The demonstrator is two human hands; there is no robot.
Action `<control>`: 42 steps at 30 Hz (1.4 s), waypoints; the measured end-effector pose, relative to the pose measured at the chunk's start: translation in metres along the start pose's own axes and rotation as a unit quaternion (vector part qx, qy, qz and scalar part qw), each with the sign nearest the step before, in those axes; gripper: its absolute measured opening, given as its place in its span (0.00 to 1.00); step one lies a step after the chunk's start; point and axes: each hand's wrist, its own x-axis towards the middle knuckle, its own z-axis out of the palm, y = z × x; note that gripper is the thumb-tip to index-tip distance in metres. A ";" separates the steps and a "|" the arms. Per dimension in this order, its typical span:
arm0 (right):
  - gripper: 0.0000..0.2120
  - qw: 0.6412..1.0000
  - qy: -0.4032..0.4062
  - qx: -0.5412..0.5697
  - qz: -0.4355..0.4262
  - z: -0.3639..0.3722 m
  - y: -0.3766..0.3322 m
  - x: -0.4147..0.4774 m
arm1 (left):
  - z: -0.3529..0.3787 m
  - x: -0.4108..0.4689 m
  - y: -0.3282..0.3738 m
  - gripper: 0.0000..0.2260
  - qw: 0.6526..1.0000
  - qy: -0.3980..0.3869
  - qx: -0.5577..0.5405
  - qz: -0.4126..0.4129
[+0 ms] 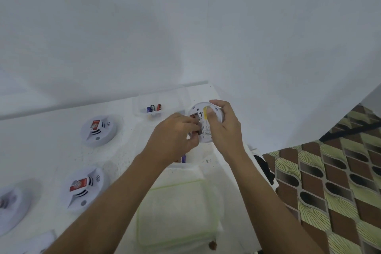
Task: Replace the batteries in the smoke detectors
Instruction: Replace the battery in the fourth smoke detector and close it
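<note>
Above the far right corner of the white table [51, 130], both hands meet around one smoke detector [203, 123], held in the air with its back side facing the camera. The right hand [223, 128] wraps the detector's right edge, fingers curled behind the rim, and its thumb [210, 116] presses flat on the label. The left hand [175, 136] reaches in from the left, forearm stretched forward, its fingertips bunched together at the detector's left half, where something red shows just beyond them; whether they pinch a battery cannot be told. The detector is a white disc with a printed label bearing a yellow stripe, partly covered by both hands. Just left of the left fingers, a clear tray [153, 110] holds three upright batteries [153, 107]. Further left, three more detectors [98, 131] lie face up on the table. Beneath the forearms sits a clear lidded box [177, 212].
</note>
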 end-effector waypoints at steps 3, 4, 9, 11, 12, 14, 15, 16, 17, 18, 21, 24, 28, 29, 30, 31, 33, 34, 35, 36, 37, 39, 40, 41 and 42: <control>0.08 1.000 -0.023 -0.014 -0.007 0.000 0.002 0.008 | 0.000 0.000 -0.003 0.06 1.000 -0.006 0.016 0.015; 0.07 0.999 -0.033 -0.023 -0.011 0.000 0.002 0.010 | 0.000 -0.001 -0.004 0.06 1.000 -0.008 0.019 0.011; 0.08 0.997 -0.058 -0.041 -0.018 0.002 0.001 0.019 | 0.003 -0.001 -0.003 0.10 1.000 0.011 0.013 -0.004; 0.07 0.996 -0.070 -0.048 -0.020 0.002 0.000 0.022 | 0.004 -0.001 -0.002 0.10 1.000 0.025 0.006 -0.007; 0.07 0.996 -0.074 -0.049 -0.021 0.001 -0.001 0.023 | 0.005 -0.001 -0.003 0.10 0.999 0.033 0.002 -0.007; 0.07 0.996 -0.075 -0.046 -0.019 0.000 -0.001 0.024 | 0.005 -0.002 -0.004 0.11 0.999 0.044 -0.017 -0.004; 0.07 0.996 -0.071 -0.043 -0.017 -0.001 -0.001 0.024 | 0.004 -0.001 -0.004 0.10 0.998 0.047 -0.029 0.001; 0.07 0.997 -0.064 -0.037 -0.014 -0.002 -0.001 0.024 | 0.002 -0.001 -0.004 0.10 0.998 0.047 -0.040 0.009; 0.07 0.998 -0.056 -0.030 -0.011 -0.002 -0.001 0.024 | -0.001 -0.001 -0.005 0.11 0.998 0.043 -0.046 0.019; 0.07 0.999 -0.046 -0.023 -0.006 -0.003 0.000 0.023 | -0.002 0.000 -0.007 0.11 0.998 0.035 -0.049 0.029; 0.07 0.999 -0.032 -0.018 -0.001 -0.004 0.001 0.022 | -0.007 -0.001 -0.016 0.11 0.996 -0.017 -0.074 0.036; 0.06 1.000 -0.026 -0.014 0.001 -0.007 0.002 0.020 | -0.010 -0.001 -0.026 0.13 0.993 -0.080 -0.081 0.044; 0.07 0.999 -0.030 0.001 0.017 -0.008 0.005 0.013 | -0.014 0.001 -0.024 0.11 0.990 -0.068 -0.115 0.034; 0.07 0.999 -0.031 0.003 0.021 -0.008 0.005 0.012 | -0.016 0.000 -0.023 0.12 0.992 -0.066 -0.107 0.026; 0.07 0.999 -0.032 0.005 0.024 -0.008 0.005 0.011 | -0.016 -0.001 -0.022 0.15 0.993 -0.069 -0.090 0.025; 0.07 0.999 -0.030 0.005 0.025 -0.008 0.005 0.010 | -0.016 -0.002 -0.021 0.16 0.994 -0.078 -0.068 0.034; 0.06 0.999 -0.023 -0.001 0.024 -0.009 0.005 0.010 | -0.014 -0.003 -0.019 0.13 0.993 -0.092 -0.037 0.057; 0.06 1.000 -0.019 -0.001 0.024 -0.010 0.006 0.010 | -0.013 -0.003 -0.019 0.11 0.993 -0.094 -0.039 0.060; 0.06 1.000 -0.015 0.002 0.024 -0.010 0.007 0.010 | -0.011 -0.003 -0.018 0.10 0.993 -0.092 -0.049 0.059; 0.06 1.000 -0.010 0.008 0.026 -0.011 0.007 0.010 | -0.009 -0.003 -0.018 0.09 0.993 -0.085 -0.061 0.055; 0.06 0.999 -0.006 0.015 0.029 -0.012 0.009 0.009 | -0.008 -0.003 -0.016 0.08 0.993 -0.072 -0.075 0.046; 0.06 0.999 0.006 0.023 0.035 -0.013 0.011 0.009 | -0.009 -0.004 -0.009 0.06 0.990 -0.028 -0.137 -0.015; 0.06 0.999 0.014 0.024 0.038 -0.014 0.012 0.008 | -0.011 -0.006 -0.004 0.06 0.982 -0.002 -0.175 -0.067; 0.06 0.999 0.022 0.026 0.041 -0.015 0.013 0.008 | -0.013 -0.007 0.000 0.06 0.971 0.019 -0.209 -0.116; 0.05 0.998 0.030 0.030 0.046 -0.016 0.015 0.007 | -0.014 -0.009 0.003 0.05 0.958 0.039 -0.238 -0.157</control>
